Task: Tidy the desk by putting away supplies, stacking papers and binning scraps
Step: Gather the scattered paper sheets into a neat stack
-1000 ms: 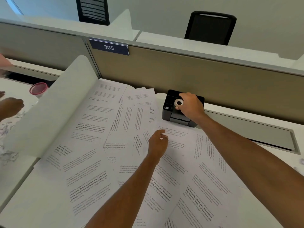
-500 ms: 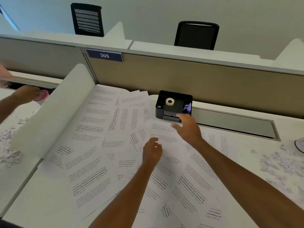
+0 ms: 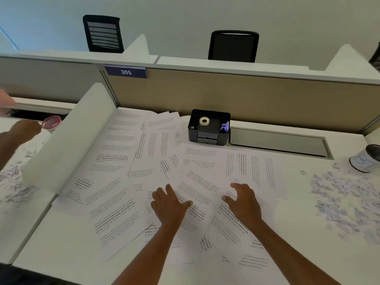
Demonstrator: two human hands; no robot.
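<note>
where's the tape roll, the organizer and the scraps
tape roll (image 3: 204, 124), head view, near side of the ring
organizer (image 3: 207, 138), head view, front wall
scraps (image 3: 341, 200), head view, middle of the right pile

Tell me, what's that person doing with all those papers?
Someone is tidying a desk. Their left hand and right hand are spread open over the scattered printed sheets, which are not stacked yet. A tape roll sits in the black organizer at the back. Paper scraps lie unbinned on the right.
</note>
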